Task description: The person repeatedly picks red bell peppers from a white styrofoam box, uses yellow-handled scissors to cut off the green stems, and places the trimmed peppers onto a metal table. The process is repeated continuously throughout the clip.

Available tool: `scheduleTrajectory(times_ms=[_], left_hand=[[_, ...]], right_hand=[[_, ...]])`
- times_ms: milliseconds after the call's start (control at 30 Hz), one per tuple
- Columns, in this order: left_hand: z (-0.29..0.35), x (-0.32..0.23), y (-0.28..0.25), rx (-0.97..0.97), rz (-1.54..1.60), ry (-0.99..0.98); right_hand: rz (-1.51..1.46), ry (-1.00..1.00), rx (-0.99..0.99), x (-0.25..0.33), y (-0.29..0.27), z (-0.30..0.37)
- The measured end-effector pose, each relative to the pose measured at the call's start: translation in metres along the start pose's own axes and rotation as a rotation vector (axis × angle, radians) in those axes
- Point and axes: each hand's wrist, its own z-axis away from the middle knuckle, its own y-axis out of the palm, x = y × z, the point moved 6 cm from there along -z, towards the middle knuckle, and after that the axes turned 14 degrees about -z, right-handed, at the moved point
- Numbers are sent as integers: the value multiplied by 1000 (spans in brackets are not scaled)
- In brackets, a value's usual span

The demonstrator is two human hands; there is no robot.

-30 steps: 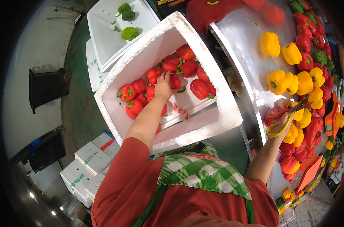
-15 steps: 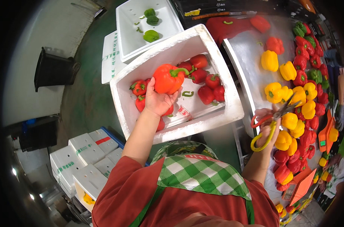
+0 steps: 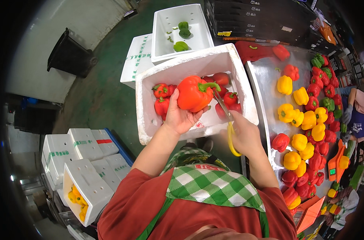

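Observation:
My left hand holds up a large red bell pepper, its fingers and thumb cupped under and around it. The green stem points right. In my right hand is a pair of scissors with a yellow handle, its blades slanting up to the stem. Whether the blades touch or have cut the stem I cannot tell. Both hands are above a white foam box. Inside it, several red peppers lie at the left and more at the right, partly hidden by the hands.
A metal table at the right bears several yellow peppers and red peppers, with orange scales beyond. Behind the box, another foam box contains green peppers. Stacked foam boxes stand at left.
My right hand has swung left with the scissors, from above the metal table to the pepper's stem. A red pepper shows on the table where that hand was. My left hand keeps its pepper.

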Motion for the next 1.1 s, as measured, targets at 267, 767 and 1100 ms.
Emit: scheduleTrajectory(times_ms=[267, 767, 1100], left_hand=[[10, -5, 5, 28, -192, 102], [4, -22, 7, -21, -447, 239], [-3, -20, -14, -105, -412, 20]], right_hand=[[8, 9, -42, 11, 3, 1], [-45, 51, -40, 8, 22, -11], [-34, 151, -4, -22, 36, -17]])
